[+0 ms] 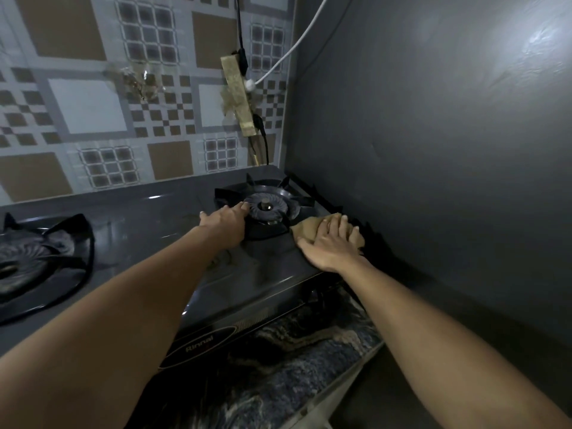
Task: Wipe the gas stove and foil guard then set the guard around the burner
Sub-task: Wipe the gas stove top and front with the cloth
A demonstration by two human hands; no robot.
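A dark two-burner gas stove [161, 224] sits on a marbled counter. My left hand [224, 222] rests on the pan support of the right burner [267, 207], fingertips touching the burner ring. My right hand [329, 243] lies flat with spread fingers on a tan cloth [309, 229], pressing it on the stove top at the right edge, beside the burner. I cannot make out a foil guard anywhere in view.
The left burner [34, 261] with its black pan support stands at the far left. A grey wall [433, 150] rises close on the right. On the tiled back wall [93, 103] hangs a power strip [238, 94] with a white cable and black cables. The counter edge [309, 366] runs below.
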